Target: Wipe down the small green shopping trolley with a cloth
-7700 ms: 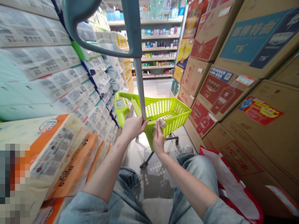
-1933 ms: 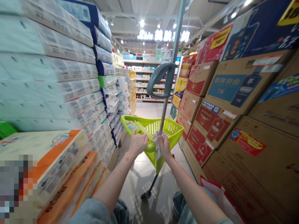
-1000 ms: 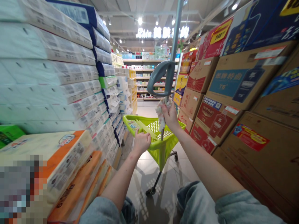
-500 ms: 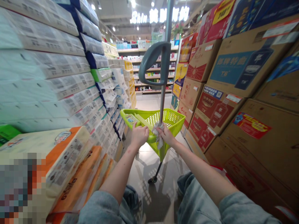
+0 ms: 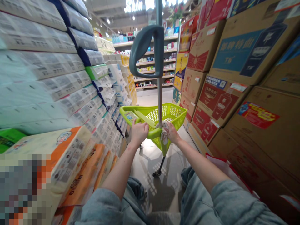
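Between the stacks stands a lime-green plastic shopping cart (image 5: 173,115) with perforated basket walls. My left hand (image 5: 138,132) is closed around its handle (image 5: 154,133), the thumb near a label. A crumpled pale cloth (image 5: 164,132) is in my right hand (image 5: 172,132), pressed against the cart at the right part of the handle. Just beside the cloth, a grey pole (image 5: 159,97) with a looped grip (image 5: 146,51) rises out of the top of the view. Its lower end is hidden behind the handle and cloth.
Wrapped tissue packs (image 5: 53,62) tower on the left, with orange-ended packs (image 5: 82,181) nearer me. Cardboard cartons (image 5: 236,53) line the right side, a red-edged bag (image 5: 228,170) below them. A dark caster (image 5: 157,173) rests on the tiles. Stocked shelves (image 5: 154,70) stand beyond.
My right hand and the cloth have moved slightly right, from in front of the pole to beside it. My left hand keeps its hold on the handle. The view has shifted slightly.
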A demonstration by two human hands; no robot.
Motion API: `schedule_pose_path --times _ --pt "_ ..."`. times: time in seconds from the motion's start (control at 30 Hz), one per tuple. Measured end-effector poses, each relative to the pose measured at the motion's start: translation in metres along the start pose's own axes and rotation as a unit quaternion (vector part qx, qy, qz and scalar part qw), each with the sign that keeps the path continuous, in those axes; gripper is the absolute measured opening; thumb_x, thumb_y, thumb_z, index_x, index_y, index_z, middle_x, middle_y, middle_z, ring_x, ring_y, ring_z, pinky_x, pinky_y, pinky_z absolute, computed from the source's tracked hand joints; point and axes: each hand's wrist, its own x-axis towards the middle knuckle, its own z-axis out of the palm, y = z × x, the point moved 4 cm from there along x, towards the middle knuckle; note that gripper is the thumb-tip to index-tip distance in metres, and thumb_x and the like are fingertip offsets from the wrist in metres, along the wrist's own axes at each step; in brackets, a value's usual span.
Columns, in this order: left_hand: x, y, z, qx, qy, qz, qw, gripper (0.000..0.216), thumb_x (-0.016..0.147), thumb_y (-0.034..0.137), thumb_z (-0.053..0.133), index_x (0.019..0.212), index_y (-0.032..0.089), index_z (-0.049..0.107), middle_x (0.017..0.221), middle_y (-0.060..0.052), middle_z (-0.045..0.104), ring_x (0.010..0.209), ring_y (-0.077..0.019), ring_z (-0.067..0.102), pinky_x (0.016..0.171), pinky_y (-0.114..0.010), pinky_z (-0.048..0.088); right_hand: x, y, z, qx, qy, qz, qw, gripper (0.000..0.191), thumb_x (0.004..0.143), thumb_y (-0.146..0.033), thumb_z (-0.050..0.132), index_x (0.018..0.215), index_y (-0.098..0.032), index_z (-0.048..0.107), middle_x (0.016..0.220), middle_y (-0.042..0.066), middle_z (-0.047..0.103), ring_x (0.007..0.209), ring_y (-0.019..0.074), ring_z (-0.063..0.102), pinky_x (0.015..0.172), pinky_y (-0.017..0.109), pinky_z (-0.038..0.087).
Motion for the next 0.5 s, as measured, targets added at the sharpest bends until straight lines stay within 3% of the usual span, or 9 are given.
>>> schedule_pose_path --times 0.13,0.23,0.33,0.5 --pt "-0.002 0.004 -0.002 -0.006 0.003 -0.006 1.000 0.041 0.087 0.024 0.026 0.062 0.021 0.058 0.064 -0.001 0.064 0.070 -0.0175 0.058 0.106 -0.044 0.022 -0.010 0.014 0.002 0.002 0.016 0.010 1.000 0.037 0.088 -0.035 0.042 0.120 -0.017 0.046 0.118 0.016 0.053 0.118 0.0276 0.046 0.103 0.052 0.037" --pt "-0.004 0.008 -0.003 -0.004 0.011 -0.013 1.000 0.041 0.087 0.023 0.026 0.061 0.021 0.057 0.064 -0.001 0.065 0.070 -0.0174 0.058 0.105 -0.043 0.023 -0.017 0.008 0.005 0.030 0.044 0.036 0.998 0.041 0.091 -0.036 0.038 0.127 -0.019 0.041 0.128 0.014 0.048 0.127 0.0254 0.039 0.109 0.052 0.030" --pt "-0.005 0.012 -0.004 -0.001 0.016 -0.024 1.000 0.041 0.087 0.023 0.026 0.062 0.022 0.058 0.064 -0.001 0.065 0.070 -0.0179 0.058 0.105 -0.043 0.024 -0.025 -0.017 0.009 0.066 0.090 0.077 0.991 0.046 0.093 -0.037 0.031 0.138 -0.024 0.029 0.143 0.011 0.035 0.137 0.0230 0.024 0.113 0.055 0.020" --pt "-0.008 0.019 -0.004 0.012 0.025 -0.034 0.999 0.041 0.086 0.023 0.027 0.064 0.021 0.061 0.065 -0.003 0.065 0.071 -0.0189 0.058 0.104 -0.043 0.025 -0.043 -0.080 0.026 0.126 0.130 0.120 0.976 0.057 0.095 -0.038 0.022 0.147 -0.028 0.001 0.156 0.003 0.007 0.143 0.0189 -0.003 0.115 0.053 -0.001"
